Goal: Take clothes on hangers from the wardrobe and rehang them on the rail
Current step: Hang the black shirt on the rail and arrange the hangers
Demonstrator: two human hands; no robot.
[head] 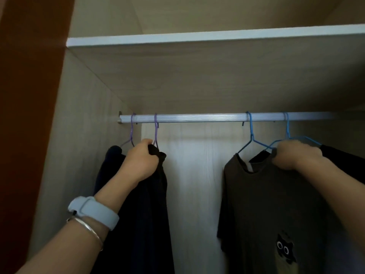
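If both garments get pulled by the cloth instead of lifted by the wire, the hooks will hang up on the rail (197,117). All four hooks are on it, and it runs 9 to 3 o'clock across mid-frame.

Risks, my read:
- The left hand (141,161), at 9 o'clock, grabs fabric at the neck of the dark garment (154,204), right under the second purple hanger (156,131). A downward tug could slide the cloth off the wire or bend the hook.
- The right hand (296,155), at 3 o'clock, sits where the arms of the two blue hangers cross. Lifting the first blue hanger (251,133) could drag the second blue hanger (287,127) and the black garment (345,163) with it.
- The shelf (197,36) at 12 o'clock overhangs the rail, so a steep lift may knock the hooks.
- Unhooking both sides at once leaves no free hand for a snag.

Fingers:
- Left fingers (153,162) are curled tight and bunch the dark collar. I can't tell whether the wire is inside the grip.
- Right fingers (280,153) are curled down over the shoulder of the brown T-shirt (266,204). They are clamped, not spread, and wire contact is hidden.

The brown T-shirt hangs at 4 o'clock, the dark garment at 8 o'clock, with a bare stretch of rail between them.
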